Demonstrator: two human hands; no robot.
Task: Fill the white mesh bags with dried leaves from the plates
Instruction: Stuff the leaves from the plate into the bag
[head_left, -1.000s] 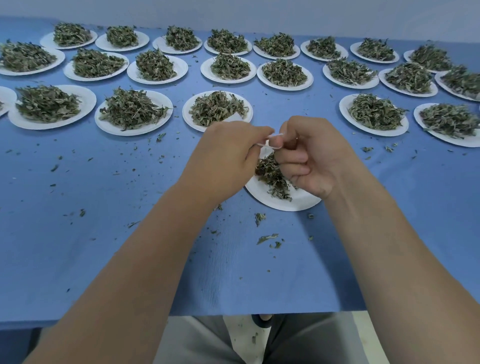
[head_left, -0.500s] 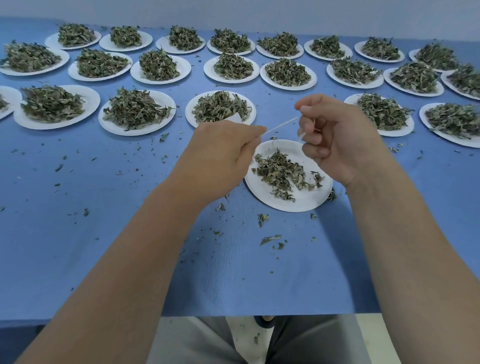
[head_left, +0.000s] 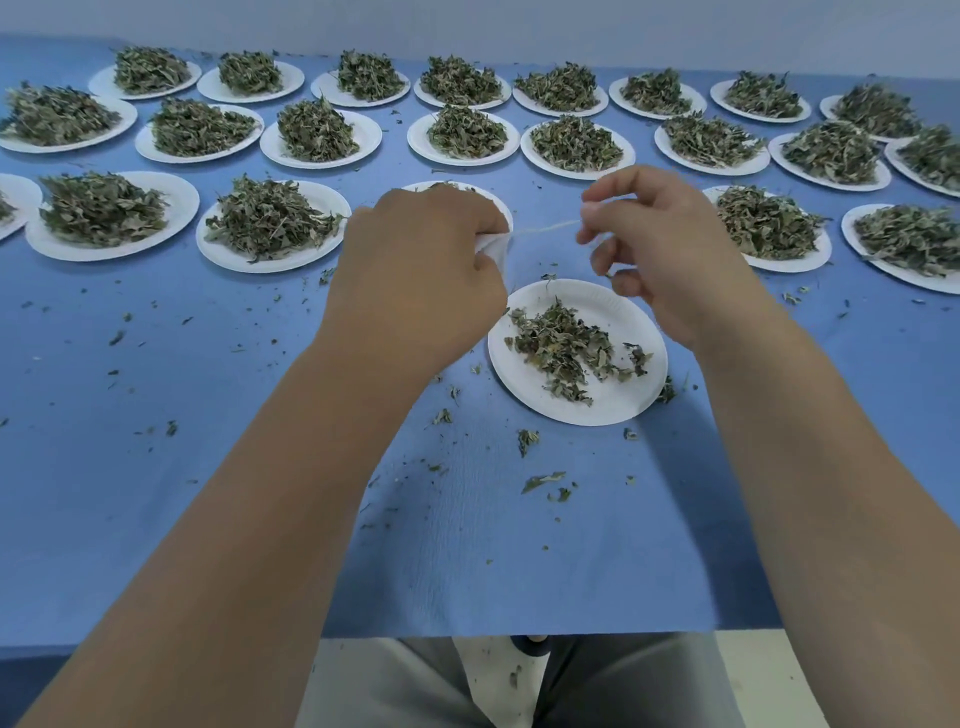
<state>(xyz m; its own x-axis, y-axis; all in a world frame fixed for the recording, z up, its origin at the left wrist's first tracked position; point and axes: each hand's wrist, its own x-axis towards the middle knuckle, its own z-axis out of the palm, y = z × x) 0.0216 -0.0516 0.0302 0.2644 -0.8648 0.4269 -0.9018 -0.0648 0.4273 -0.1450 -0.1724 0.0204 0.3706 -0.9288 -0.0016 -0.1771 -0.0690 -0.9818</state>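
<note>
My left hand (head_left: 415, 270) is closed around a white mesh bag (head_left: 493, 250); only a small white corner of it shows past my fingers. A thin white drawstring (head_left: 545, 227) runs taut from the bag to my right hand (head_left: 660, 249), which pinches its end between thumb and forefinger. Both hands hover just beyond a white paper plate (head_left: 618, 322) that holds a small, thinned-out scatter of dried leaves (head_left: 566, 351). How full the bag is stays hidden inside my fist.
Several white plates heaped with dried leaves, such as the plate (head_left: 291, 260) left of my hand and the plate (head_left: 800, 260) to the right, fill the far half of the blue table (head_left: 156, 467). Leaf crumbs lie scattered around the near plate. The table's front edge is close to my lap.
My hands, joined over the near plate a second ago, have drawn apart. The right hand moved right and up, pulling the drawstring taut, while the left hand kept hold of the bag.
</note>
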